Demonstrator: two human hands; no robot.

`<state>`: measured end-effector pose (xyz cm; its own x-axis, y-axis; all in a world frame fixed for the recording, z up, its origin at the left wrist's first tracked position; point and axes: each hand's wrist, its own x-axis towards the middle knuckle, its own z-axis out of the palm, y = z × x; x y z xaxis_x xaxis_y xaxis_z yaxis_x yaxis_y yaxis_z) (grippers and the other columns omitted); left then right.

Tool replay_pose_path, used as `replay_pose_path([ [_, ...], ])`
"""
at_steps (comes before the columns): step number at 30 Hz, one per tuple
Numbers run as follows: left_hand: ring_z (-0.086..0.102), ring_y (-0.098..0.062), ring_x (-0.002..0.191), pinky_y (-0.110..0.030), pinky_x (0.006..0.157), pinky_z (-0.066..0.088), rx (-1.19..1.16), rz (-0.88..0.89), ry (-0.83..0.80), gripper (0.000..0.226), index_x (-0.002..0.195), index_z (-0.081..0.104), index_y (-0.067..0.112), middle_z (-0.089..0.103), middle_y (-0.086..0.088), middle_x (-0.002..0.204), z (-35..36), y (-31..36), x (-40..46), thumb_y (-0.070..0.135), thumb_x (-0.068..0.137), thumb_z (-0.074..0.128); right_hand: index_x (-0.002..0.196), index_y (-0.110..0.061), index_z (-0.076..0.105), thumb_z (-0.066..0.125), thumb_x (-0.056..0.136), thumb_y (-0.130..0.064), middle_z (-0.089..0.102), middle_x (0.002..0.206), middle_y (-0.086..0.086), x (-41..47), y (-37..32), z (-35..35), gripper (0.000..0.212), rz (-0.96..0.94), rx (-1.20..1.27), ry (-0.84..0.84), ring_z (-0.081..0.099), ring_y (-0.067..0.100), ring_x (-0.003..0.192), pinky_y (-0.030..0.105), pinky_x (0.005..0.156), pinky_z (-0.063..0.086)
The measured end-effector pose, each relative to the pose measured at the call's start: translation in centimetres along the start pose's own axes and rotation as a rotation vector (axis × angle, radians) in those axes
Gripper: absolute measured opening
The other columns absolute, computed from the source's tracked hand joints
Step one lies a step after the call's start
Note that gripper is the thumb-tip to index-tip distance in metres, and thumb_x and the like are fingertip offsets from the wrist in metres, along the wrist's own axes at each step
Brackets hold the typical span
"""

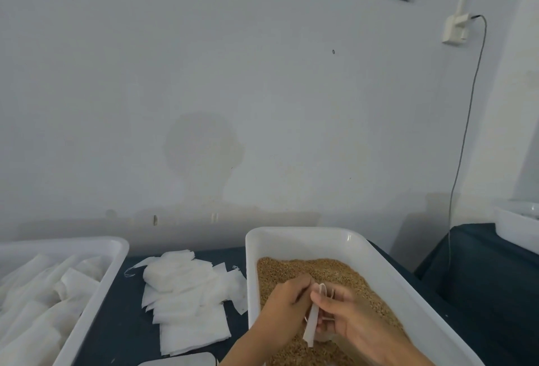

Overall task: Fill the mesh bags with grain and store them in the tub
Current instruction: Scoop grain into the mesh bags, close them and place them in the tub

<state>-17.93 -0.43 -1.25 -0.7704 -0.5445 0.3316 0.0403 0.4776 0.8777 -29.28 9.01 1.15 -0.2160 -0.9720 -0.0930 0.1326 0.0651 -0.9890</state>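
A white tub (pixel 303 237) at the lower right holds brown grain (pixel 329 272). Over the grain both hands hold one small white mesh bag (pixel 311 323). My left hand (pixel 284 306) pinches the bag's top edge. My right hand (pixel 347 317) grips the other side, fingers curled round it. The bag hangs edge-on, so its inside is hidden. A second white tub (pixel 116 252) at the lower left contains several white bags (pixel 43 292).
A loose pile of flat empty mesh bags (pixel 186 298) lies on the dark blue table (pixel 128 322) between the two tubs. Another white container (pixel 516 225) stands at the far right. A cable (pixel 466 132) hangs down the wall. A white object (pixel 180 361) pokes in at the bottom edge.
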Motion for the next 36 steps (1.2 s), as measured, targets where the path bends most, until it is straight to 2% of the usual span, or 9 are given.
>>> replay_pose_path([
  [6, 0.059, -0.014, 0.064, -0.037, 0.062, 0.048, -0.007, -0.002, 0.012, 0.030, 0.077, 0.053, 0.008, 0.062, 0.000, 0.070, -0.11, 0.18, -0.19, 0.027, 0.099, 0.046, 0.092, 0.003, 0.056, 0.065, 0.079, -0.013, 0.058, 0.068, 0.010, 0.07, 0.08, -0.02, 0.023, 0.004, 0.006, -0.014, 0.055, 0.020, 0.062, 0.031, 0.061, 0.048],
  [10, 0.061, -0.026, 0.068, -0.045, 0.066, 0.050, 0.010, -0.006, 0.023, 0.028, 0.081, 0.053, 0.005, 0.066, -0.015, 0.078, 0.01, 0.27, -0.33, 0.027, 0.098, 0.048, 0.096, 0.005, 0.057, 0.060, 0.083, -0.014, 0.058, 0.074, 0.015, 0.12, 0.29, -0.26, 0.023, -0.023, 0.030, -0.016, 0.056, 0.023, 0.066, 0.030, 0.060, 0.050],
  [17, 0.056, -0.014, 0.063, -0.026, 0.059, 0.048, -0.056, -0.011, -0.003, 0.018, 0.076, 0.052, 0.017, 0.060, -0.005, 0.074, 0.04, 0.31, -0.30, 0.017, 0.094, 0.053, 0.100, 0.008, 0.056, 0.054, 0.085, -0.012, 0.056, 0.084, 0.022, 0.34, 0.56, -0.46, 0.025, -0.053, 0.045, 0.018, 0.055, 0.027, 0.070, 0.038, 0.067, 0.049],
  [19, 0.056, -0.014, 0.066, -0.026, 0.061, 0.049, -0.078, -0.003, -0.015, 0.018, 0.076, 0.052, 0.017, 0.058, -0.005, 0.075, 0.02, 0.28, -0.32, 0.017, 0.094, 0.054, 0.101, 0.008, 0.055, 0.053, 0.084, -0.012, 0.055, 0.087, 0.024, 0.31, 0.62, -0.55, 0.026, -0.060, 0.038, 0.025, 0.055, 0.030, 0.072, 0.042, 0.071, 0.047],
  [23, 0.058, -0.024, 0.073, -0.039, 0.069, 0.051, -0.152, 0.005, -0.049, 0.017, 0.079, 0.050, 0.010, 0.057, -0.013, 0.080, -0.24, 0.10, -0.10, 0.010, 0.096, 0.049, 0.101, 0.009, 0.053, 0.052, 0.085, -0.012, 0.058, 0.081, 0.021, 0.15, 0.61, -0.59, 0.026, -0.077, 0.051, -0.003, 0.057, 0.028, 0.072, 0.043, 0.074, 0.048],
  [28, 0.057, -0.015, 0.069, -0.031, 0.064, 0.048, -0.165, 0.029, -0.084, 0.019, 0.079, 0.051, 0.012, 0.059, -0.002, 0.075, -0.42, -0.01, -0.02, 0.011, 0.098, 0.048, 0.115, 0.018, 0.044, 0.052, 0.085, -0.013, 0.055, 0.096, 0.027, 0.01, 0.54, -0.59, 0.043, -0.087, 0.052, -0.031, 0.054, 0.033, 0.084, 0.046, 0.081, 0.050],
  [31, 0.057, -0.018, 0.070, -0.031, 0.063, 0.048, -0.150, 0.022, -0.074, 0.020, 0.078, 0.052, 0.012, 0.059, -0.006, 0.077, -0.54, -0.16, 0.08, 0.010, 0.097, 0.048, 0.117, 0.018, 0.043, 0.051, 0.084, -0.012, 0.053, 0.099, 0.029, 0.09, 0.57, -0.64, 0.045, -0.092, 0.044, -0.041, 0.052, 0.036, 0.088, 0.044, 0.078, 0.049],
  [33, 0.057, -0.018, 0.070, -0.031, 0.063, 0.048, -0.138, 0.014, -0.072, 0.019, 0.078, 0.051, 0.010, 0.058, -0.007, 0.077, -0.49, -0.15, 0.13, 0.008, 0.097, 0.047, 0.113, 0.016, 0.045, 0.051, 0.086, -0.013, 0.053, 0.097, 0.028, 0.18, 0.55, -0.70, 0.041, -0.087, 0.060, -0.044, 0.050, 0.036, 0.088, 0.044, 0.077, 0.047],
  [36, 0.055, -0.011, 0.067, -0.026, 0.062, 0.048, -0.037, 0.002, -0.039, 0.016, 0.078, 0.052, 0.011, 0.058, -0.003, 0.076, -0.32, -0.14, 0.08, 0.011, 0.095, 0.051, 0.099, 0.002, 0.051, 0.051, 0.091, -0.018, 0.057, 0.085, 0.021, 0.08, 0.51, -0.67, 0.022, -0.083, 0.011, -0.035, 0.056, 0.031, 0.078, 0.041, 0.071, 0.049],
])
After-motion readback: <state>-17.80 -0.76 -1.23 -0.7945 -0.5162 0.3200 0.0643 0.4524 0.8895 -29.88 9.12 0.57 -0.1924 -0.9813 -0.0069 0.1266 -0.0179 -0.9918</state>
